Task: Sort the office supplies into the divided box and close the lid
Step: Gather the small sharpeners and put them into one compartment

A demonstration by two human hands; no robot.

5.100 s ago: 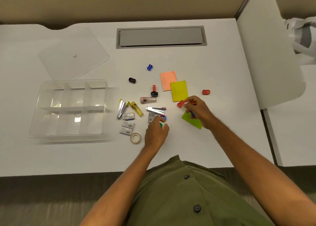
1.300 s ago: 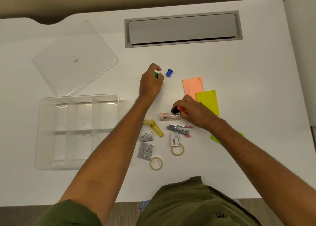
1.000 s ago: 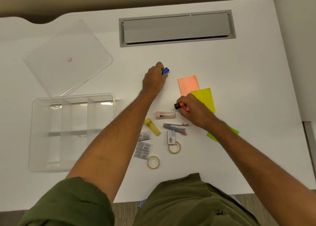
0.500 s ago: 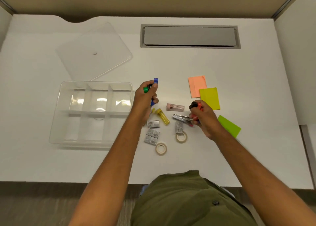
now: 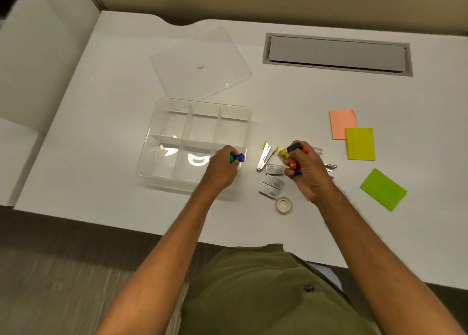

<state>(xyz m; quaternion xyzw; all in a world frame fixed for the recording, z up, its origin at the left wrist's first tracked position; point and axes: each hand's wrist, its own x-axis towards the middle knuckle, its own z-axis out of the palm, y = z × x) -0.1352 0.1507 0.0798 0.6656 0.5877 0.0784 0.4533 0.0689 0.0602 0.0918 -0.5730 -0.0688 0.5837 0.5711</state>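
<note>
— Where is the divided box (image 5: pixel 162 122)?
— Clear plastic, on the desk (image 5: pixel 106 86) towards its front edge. The left hand (image 5: pixel 219 169), clenched on small blue and green sharpeners (image 5: pixel 237 158), hangs over its near-right compartment.
— The right hand (image 5: pixel 307 172)?
— Clamped on black and red sharpeners (image 5: pixel 294 148).

The person wears an olive green shirt (image 5: pixel 255 294) made of soft cloth with some folds in it, and it has a small dark round button (image 5: pixel 308 288) on the front. Both arms are bare all the way from the bottom edge of the picture to the hands, with no sleeves, watch or bands on them. The left hand (image 5: pixel 222 166) and the right hand (image 5: pixel 307 171) are bare too, with no gloves and no rings that can be seen.
</note>
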